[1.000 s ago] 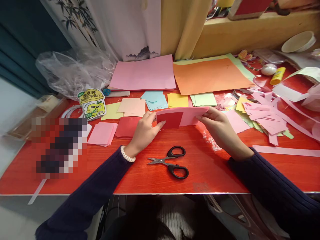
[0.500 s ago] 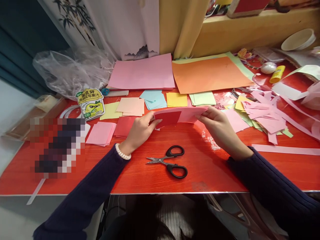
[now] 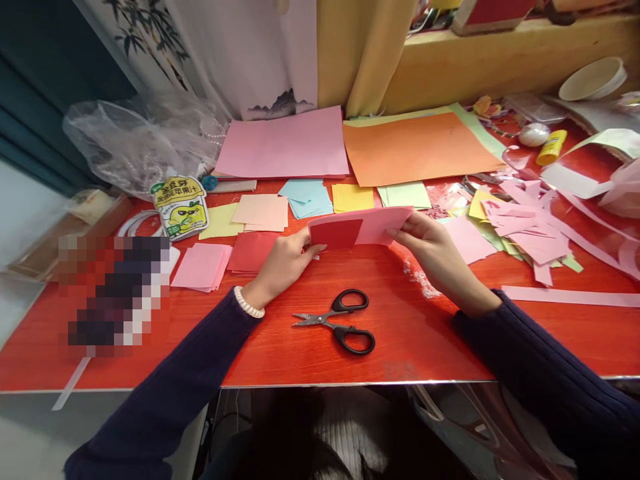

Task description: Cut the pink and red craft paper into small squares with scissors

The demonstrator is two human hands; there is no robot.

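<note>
Between my hands a strip of pink paper (image 3: 384, 225) is held up above the table, with a red paper square (image 3: 337, 233) lying against its left part. My left hand (image 3: 285, 259) pinches the left end, thumb in front, gripping both papers there. At the other end my right hand (image 3: 425, 248) pinches the pink paper between thumb and fingers; some fingertips are hidden behind it. Below the papers, black-handled scissors (image 3: 330, 321) lie on the table with their blades slightly apart. A stack of red squares (image 3: 250, 252) is just left of my left hand.
Stacks of pink (image 3: 201, 266), peach (image 3: 261, 212), blue (image 3: 307, 199), yellow (image 3: 353, 198) and pale green squares (image 3: 404, 195) line the table. Large pink (image 3: 283, 143) and orange sheets (image 3: 423, 148) lie behind. Pink scraps (image 3: 530, 230) and a yellow glue stick (image 3: 552, 147) are at right.
The held papers have tilted so that more of their front face shows, and their upper edge is a little higher. Both hands keep their pinch; the scissors have not moved.
</note>
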